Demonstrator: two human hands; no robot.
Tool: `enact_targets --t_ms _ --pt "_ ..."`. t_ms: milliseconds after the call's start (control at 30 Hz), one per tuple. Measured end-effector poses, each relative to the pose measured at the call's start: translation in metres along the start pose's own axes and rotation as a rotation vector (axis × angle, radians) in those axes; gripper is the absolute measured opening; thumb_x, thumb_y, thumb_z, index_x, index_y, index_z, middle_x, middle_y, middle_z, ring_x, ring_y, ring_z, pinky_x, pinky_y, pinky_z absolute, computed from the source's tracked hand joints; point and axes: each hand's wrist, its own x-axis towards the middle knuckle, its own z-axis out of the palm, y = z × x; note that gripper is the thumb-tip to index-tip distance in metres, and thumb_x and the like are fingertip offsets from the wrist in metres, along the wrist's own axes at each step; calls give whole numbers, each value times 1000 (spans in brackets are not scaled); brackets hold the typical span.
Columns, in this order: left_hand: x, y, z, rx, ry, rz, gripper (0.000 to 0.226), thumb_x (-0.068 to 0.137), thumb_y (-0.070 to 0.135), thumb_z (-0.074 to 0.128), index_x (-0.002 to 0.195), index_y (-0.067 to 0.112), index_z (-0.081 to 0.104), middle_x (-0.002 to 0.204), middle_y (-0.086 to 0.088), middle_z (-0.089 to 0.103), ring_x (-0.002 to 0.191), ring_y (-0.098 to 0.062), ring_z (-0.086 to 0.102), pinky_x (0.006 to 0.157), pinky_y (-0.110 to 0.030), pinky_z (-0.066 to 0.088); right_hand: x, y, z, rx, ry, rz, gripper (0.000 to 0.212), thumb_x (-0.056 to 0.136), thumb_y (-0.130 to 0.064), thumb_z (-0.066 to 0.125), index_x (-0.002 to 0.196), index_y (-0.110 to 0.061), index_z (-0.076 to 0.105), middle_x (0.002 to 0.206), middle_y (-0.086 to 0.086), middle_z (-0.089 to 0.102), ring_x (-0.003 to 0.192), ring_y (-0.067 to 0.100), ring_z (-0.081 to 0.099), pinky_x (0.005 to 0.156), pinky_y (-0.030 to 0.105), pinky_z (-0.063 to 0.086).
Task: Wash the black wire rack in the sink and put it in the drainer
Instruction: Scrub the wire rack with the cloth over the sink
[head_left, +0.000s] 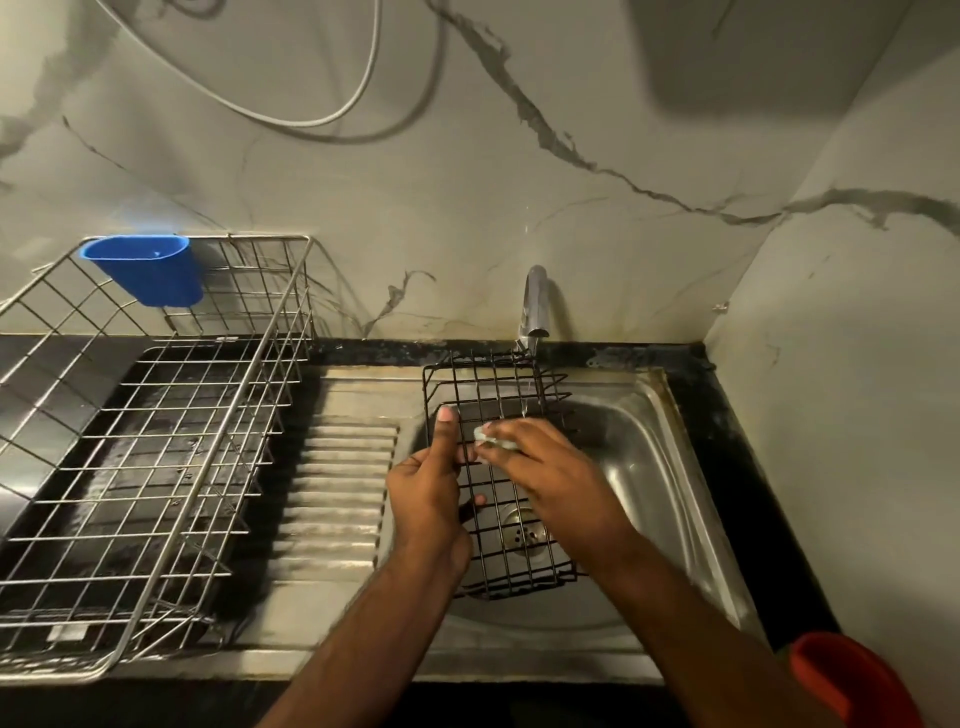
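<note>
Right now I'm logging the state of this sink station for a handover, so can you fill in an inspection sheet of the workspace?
Surface: steel sink with ribbed draining board, set in a dark counter; wet.
Job's things: black wire rack held tilted over the sink bowl under a thin stream from the tap; metal drainer to the left, nothing seen in it.
Clutter: blue cup hooked on the drainer's back rim; red object at lower right, partly out of frame.
Grips: left hand grips the rack's left edge, thumb up; right hand presses a pale scrubber against the rack.
Cables: white cable looping on the wall above.
Surroundings: marble-patterned wall, corner at right.
</note>
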Motion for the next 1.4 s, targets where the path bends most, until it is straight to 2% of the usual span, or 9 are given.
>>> enact_targets --t_ms 133,233,300,567,667,767,1067,1267,1400 --pt "3 0 -1 -22 17 -10 40 83 53 76 86 14 71 70 1 66 56 -10 53 42 -26 43 -6 19 -11 72 143 216 43 96 -28 34 124 -17 65 115 -22 49 112 -19 42 97 8 42" --pt "6 -3 -4 -64 53 -24 42 83 53 76 93 13 73 75 -1 66 63 -13 54 41 -25 43 -10 31 -13 -45 181 316 38 95 -11 41 125 -16 65 115 -21 44 107 -12 42 95 9 42" --pt "7 -3 -4 -83 76 -29 44 84 53 75 97 11 74 78 -3 67 64 -14 55 41 -25 45 -11 22 -10 -9 183 293 36 96 -21 40 117 -15 69 110 -19 51 102 -15 44 89 6 38" --pt "9 -2 -5 -132 64 -26 40 88 44 74 77 7 67 69 -9 65 58 -19 63 45 -25 50 -10 -16 8 -52 -99 -145 40 78 -3 72 118 -9 67 123 7 62 117 20 52 85 30 57" --pt "16 -5 -9 -141 81 -20 40 86 48 75 93 8 73 91 -14 69 85 -30 63 48 -30 51 -12 13 -6 -57 -46 19 37 84 -1 62 119 -13 68 123 7 62 112 18 58 87 33 59" --pt "20 -4 -9 -168 118 -41 37 85 49 75 89 13 70 91 -11 69 78 -28 62 46 -28 50 -12 32 -16 -56 44 235 36 89 -1 56 118 -17 69 120 5 63 110 13 56 93 35 56" --pt "31 -3 -6 -267 176 -137 37 94 39 70 87 3 67 73 -12 66 45 -19 61 43 -26 51 -13 -23 12 120 -140 -54 55 79 1 39 127 -19 57 119 -3 61 113 12 47 91 23 47" --pt "36 -2 -10 -245 112 -154 28 84 38 79 91 12 71 78 -8 71 57 -20 64 48 -24 51 -10 15 7 245 -187 152 67 91 12 49 145 -27 46 151 -5 38 135 12 40 110 30 41" --pt "35 -5 -6 -260 89 -191 28 85 35 78 100 11 74 76 -2 71 63 -18 64 49 -23 53 -5 20 -2 126 -147 300 45 95 0 53 130 -26 61 126 -8 54 109 3 46 94 22 45"
